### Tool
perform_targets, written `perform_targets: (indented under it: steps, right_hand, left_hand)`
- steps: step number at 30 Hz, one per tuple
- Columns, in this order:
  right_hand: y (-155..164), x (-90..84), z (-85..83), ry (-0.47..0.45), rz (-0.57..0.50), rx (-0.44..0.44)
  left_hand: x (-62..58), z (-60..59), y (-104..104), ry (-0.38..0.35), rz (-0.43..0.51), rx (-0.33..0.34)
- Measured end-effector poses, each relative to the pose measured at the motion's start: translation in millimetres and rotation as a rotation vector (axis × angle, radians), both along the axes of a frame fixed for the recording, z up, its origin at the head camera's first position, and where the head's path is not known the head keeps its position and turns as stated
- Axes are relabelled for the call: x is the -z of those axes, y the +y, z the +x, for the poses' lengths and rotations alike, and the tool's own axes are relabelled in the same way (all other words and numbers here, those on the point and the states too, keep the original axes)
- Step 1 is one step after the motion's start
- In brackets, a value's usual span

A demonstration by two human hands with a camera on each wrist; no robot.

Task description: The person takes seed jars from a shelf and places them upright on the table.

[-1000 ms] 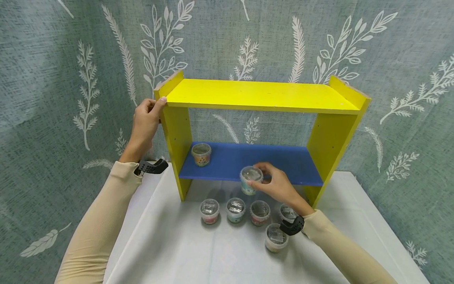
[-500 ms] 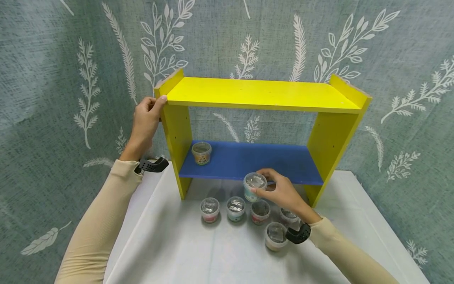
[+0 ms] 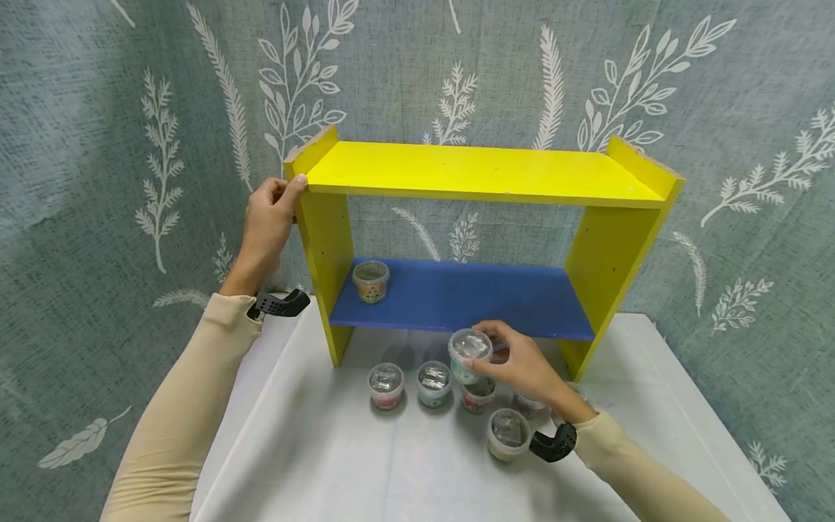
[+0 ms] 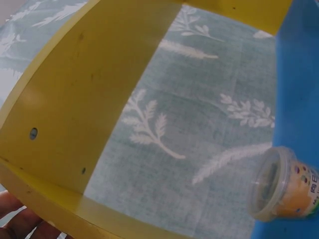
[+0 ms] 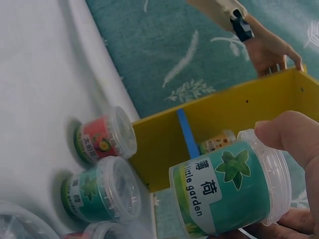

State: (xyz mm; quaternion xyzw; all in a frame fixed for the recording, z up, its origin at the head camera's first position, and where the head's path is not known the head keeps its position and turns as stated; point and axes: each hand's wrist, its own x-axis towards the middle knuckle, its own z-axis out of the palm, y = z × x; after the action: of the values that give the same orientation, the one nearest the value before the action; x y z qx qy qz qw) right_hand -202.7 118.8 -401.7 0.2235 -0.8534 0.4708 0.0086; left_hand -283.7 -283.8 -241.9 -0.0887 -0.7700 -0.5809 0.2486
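Blue shelf (image 3: pixel 470 293) open beside orange tub (image 3: pixel 370 281)

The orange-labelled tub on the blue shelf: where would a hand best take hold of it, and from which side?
Judging by its pose, grip the orange-labelled tub round its lid rim, coming from the open front of the yellow shelf unit. It stands upright near the left side panel, so fingers fit best front and right; the top board overhead limits a straight-down reach.

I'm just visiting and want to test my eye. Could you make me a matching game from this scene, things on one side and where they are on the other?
Things:
1. orange tub
2. green tub
3. red tub
4. left hand

Places:
A. on the white table
B. gripping the yellow shelf's side
C. on the blue shelf
D. held in the right hand

Pairs: 1-C, 2-D, 3-A, 4-B
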Motion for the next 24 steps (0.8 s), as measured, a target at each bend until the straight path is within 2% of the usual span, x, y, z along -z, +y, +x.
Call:
perform_targets:
  steps: [8,18,24]
  right_hand:
    - [-1,5.5,6.2,-0.047,0.005,0.004]
    - [1,11.5,12.6,0.009,0.038,-0.021]
    - [2,16.0,16.2,-0.016,0.032,-0.062]
  left_hand:
    - [0.4,0.4,-1,0.001,0.006,0.002]
    - [0.8,0.1,-1,0.000,0.004,0.007]
    - [0.2,0.2,0,-0.002,-0.005,0.001]
